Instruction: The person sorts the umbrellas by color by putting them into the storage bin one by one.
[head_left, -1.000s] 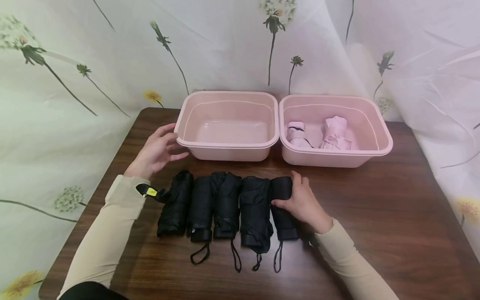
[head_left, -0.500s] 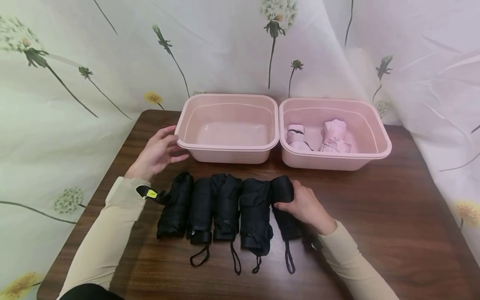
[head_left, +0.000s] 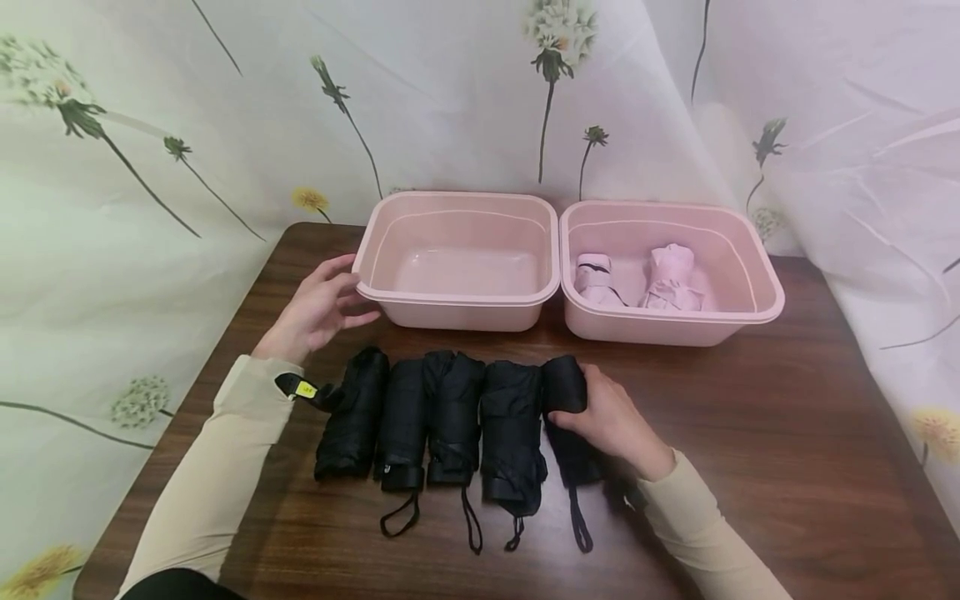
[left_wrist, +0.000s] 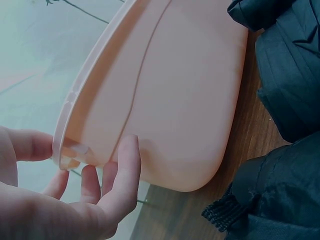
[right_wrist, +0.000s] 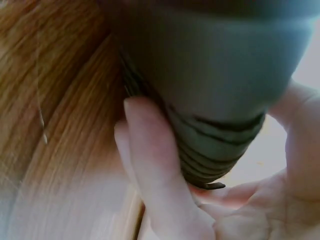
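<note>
My right hand [head_left: 618, 417] grips the rightmost black folded umbrella [head_left: 566, 383], thumb on the left side near its upper end. In the right wrist view, the fingers [right_wrist: 155, 145] curl around the umbrella [right_wrist: 215, 70]. Its wrist loop hangs toward the front. Several other black folded umbrellas [head_left: 453, 417] lie side by side to the left of it. My left hand [head_left: 318, 308] touches the left corner of the left pink bin [head_left: 457, 312] with relaxed fingers. In the left wrist view, the left hand [left_wrist: 95, 195] has fingertips against the bin's rim and wall [left_wrist: 185, 100].
The right pink bin [head_left: 652, 329] stands beside the left one and holds two pink folded umbrellas [head_left: 671, 279]. Nothing lies in the left bin. A flower-print cloth [head_left: 450, 100] hangs behind the wooden table [head_left: 750, 442]. A black strap with a yellow tag [head_left: 303, 388] circles my left wrist.
The rightmost umbrella has turned and shifted slightly to the right in my right hand, its loop swinging right. My left hand has stayed at the bin's corner.
</note>
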